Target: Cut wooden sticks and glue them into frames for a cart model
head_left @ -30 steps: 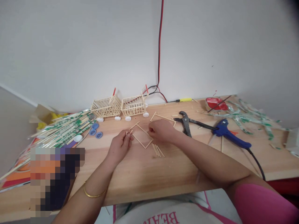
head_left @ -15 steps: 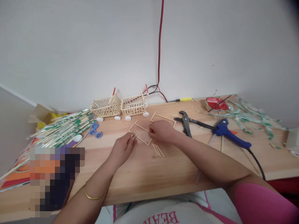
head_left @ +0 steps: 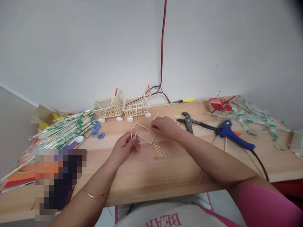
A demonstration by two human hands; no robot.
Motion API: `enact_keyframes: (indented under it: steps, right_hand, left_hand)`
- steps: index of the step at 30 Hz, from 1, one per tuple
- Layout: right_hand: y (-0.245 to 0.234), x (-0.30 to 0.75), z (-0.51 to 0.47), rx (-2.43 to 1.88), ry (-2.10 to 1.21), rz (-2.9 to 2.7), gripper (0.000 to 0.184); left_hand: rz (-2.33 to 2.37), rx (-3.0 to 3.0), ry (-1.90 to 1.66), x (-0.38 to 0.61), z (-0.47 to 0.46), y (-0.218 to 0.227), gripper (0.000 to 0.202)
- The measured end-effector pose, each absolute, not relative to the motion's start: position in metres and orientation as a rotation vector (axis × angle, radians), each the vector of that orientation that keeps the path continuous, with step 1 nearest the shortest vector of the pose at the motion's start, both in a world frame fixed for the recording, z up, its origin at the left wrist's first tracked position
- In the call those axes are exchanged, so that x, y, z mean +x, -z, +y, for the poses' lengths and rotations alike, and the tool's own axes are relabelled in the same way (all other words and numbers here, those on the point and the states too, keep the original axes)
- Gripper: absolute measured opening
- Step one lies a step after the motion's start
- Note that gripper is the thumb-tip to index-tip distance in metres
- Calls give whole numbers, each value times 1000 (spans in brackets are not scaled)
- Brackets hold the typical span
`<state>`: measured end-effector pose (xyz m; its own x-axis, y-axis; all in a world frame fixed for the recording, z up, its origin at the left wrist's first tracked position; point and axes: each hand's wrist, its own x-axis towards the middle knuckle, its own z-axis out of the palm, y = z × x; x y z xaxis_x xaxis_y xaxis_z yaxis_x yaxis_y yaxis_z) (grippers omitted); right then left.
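Note:
A rectangular frame of thin wooden sticks (head_left: 143, 133) lies flat on the wooden table (head_left: 165, 176). My right hand (head_left: 164, 127) rests on the frame's right end, fingers curled and pinching it. Just left of the frame, my left hand (head_left: 125, 146) is closed on short wooden sticks (head_left: 133, 135) that poke up from the fingers. A few loose sticks (head_left: 160, 151) lie on the table below the frame.
Two stick-built carts (head_left: 121, 107) with white wheels stand by the wall. Black pliers (head_left: 189, 123) and a blue glue gun (head_left: 233, 136) lie to the right, near a red tape roll (head_left: 219, 104) and wrappers. Packaged chopsticks (head_left: 63, 132) and bottle caps (head_left: 97, 133) lie left.
The stick frame has been turned and slid further from me, from a diamond to a flatter rectangle. My right hand moved with it; my left hand shifted slightly nearer.

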<state>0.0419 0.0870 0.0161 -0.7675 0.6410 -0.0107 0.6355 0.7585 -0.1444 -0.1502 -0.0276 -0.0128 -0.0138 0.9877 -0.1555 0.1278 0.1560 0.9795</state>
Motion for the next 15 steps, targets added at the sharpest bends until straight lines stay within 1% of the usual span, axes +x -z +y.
enact_keyframes:
  steps: [7, 10, 12, 15]
  right_hand:
    - [-42, 51, 67, -895, -424, -2713, 21]
    - [-58, 64, 59, -867, -457, -2652, 20]
    - [-65, 78, 58, -935, -445, -2616, 19]
    - [-62, 107, 61, -1171, -340, -2604, 19]
  left_hand:
    - [1135, 849, -1151, -153, -26, 12, 21]
    - [1068, 743, -1169, -152, -27, 7, 22]
    - [1028, 696, -1188, -152, -27, 5, 20]
    - [979, 629, -1187, -152, -27, 4, 14]
